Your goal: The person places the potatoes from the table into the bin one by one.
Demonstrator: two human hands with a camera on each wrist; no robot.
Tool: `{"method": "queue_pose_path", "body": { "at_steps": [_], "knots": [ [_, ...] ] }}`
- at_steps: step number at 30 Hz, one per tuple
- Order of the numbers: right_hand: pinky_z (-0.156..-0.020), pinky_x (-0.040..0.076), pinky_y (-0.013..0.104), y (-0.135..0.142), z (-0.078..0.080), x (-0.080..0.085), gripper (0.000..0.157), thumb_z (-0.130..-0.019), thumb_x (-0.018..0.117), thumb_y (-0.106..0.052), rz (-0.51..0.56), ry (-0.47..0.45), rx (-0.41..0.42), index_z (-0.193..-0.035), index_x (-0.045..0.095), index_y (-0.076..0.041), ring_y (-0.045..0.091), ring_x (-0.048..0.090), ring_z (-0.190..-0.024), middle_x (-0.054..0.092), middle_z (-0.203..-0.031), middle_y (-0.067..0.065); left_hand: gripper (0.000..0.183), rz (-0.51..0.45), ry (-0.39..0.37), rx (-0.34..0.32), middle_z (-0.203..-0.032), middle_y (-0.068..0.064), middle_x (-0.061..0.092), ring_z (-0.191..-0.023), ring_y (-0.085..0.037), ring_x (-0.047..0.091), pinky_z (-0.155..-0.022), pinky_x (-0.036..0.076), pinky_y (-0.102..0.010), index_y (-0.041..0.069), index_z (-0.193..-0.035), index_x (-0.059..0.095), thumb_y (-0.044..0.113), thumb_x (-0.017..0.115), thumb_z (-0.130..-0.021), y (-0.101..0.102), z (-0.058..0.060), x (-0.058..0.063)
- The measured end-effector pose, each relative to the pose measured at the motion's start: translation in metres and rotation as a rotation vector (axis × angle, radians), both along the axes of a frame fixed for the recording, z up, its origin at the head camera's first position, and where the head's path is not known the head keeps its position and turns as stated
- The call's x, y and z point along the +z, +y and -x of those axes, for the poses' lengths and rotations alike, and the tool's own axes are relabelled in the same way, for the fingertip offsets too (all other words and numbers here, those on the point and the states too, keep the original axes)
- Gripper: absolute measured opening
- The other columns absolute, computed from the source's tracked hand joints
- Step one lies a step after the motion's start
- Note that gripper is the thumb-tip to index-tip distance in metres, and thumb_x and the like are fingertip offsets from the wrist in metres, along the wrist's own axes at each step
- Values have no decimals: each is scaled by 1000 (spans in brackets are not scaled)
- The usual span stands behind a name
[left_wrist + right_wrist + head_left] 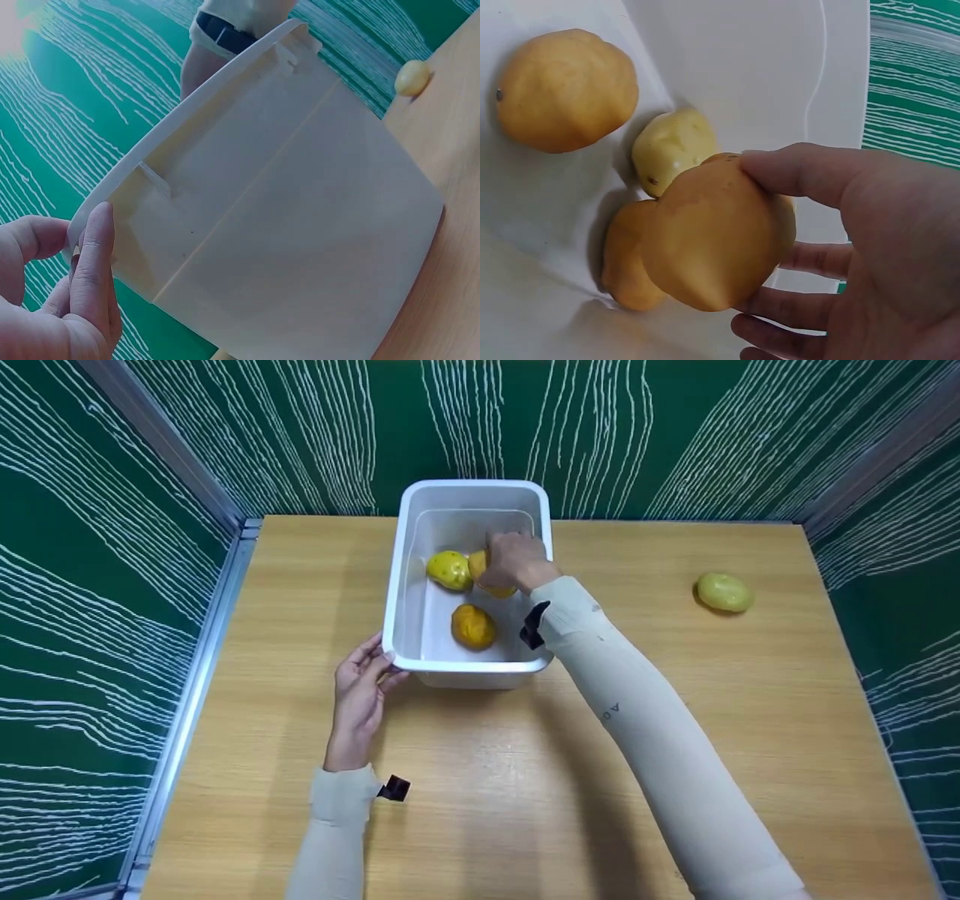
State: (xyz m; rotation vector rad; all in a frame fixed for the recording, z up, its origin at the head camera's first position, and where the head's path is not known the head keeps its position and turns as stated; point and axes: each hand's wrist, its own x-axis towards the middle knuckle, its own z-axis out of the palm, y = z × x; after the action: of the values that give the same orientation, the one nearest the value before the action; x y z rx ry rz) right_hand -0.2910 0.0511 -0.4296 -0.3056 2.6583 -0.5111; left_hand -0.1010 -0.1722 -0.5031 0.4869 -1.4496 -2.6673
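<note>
My right hand (516,561) reaches into a white plastic bin (409,532) and holds a rounded orange-yellow fruit (716,232) between thumb and fingers. Under the held one, partly hidden, lies another orange-yellow fruit (626,259). Beside it in the bin is a yellow-green fruit (449,570) with small dark spots. A third orange-yellow fruit (473,627) rests on the bin floor nearer the front. At the bin's front left corner my left hand (360,694) pinches the rim (112,180) between thumb and fingers.
A pale green, oval fruit (724,592) lies by itself on the right of the wooden table (637,555). Green walls (697,405) with white wavy lines enclose the table at the back and sides, the back one close behind the bin.
</note>
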Motion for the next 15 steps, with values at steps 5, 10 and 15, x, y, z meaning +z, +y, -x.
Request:
{"method": "queue_pose_path", "body": {
  "at_steps": [5,10,15],
  "knots": [
    [-105,59,45,0,0,-6,50,-94,79,-29,-28,-35,22,-137,59,-12,32,56,-111,63,-128,11,49,19,3,-8,-116,-16,59,-78,-16,69,-69,69,-21,-16,-149,42,-15,50,-101,0,0,0],
    [-96,62,43,-3,-1,-14,49,-95,77,-29,-81,-17,59,-137,58,-10,34,58,-108,62,-120,13,48,37,9,-11,-114,-14,59,-76,-14,68,-69,68,-19,-17,-149,43,-14,51,-101,0,1,0],
    [-97,59,45,-8,-3,-21,42,-98,74,-35,-129,23,74,-129,62,-9,34,57,-106,62,-110,11,48,36,2,-7,-114,-16,58,-76,-14,68,-69,68,-19,-16,-149,43,-14,51,-101,0,1,-1]
  ]
}}
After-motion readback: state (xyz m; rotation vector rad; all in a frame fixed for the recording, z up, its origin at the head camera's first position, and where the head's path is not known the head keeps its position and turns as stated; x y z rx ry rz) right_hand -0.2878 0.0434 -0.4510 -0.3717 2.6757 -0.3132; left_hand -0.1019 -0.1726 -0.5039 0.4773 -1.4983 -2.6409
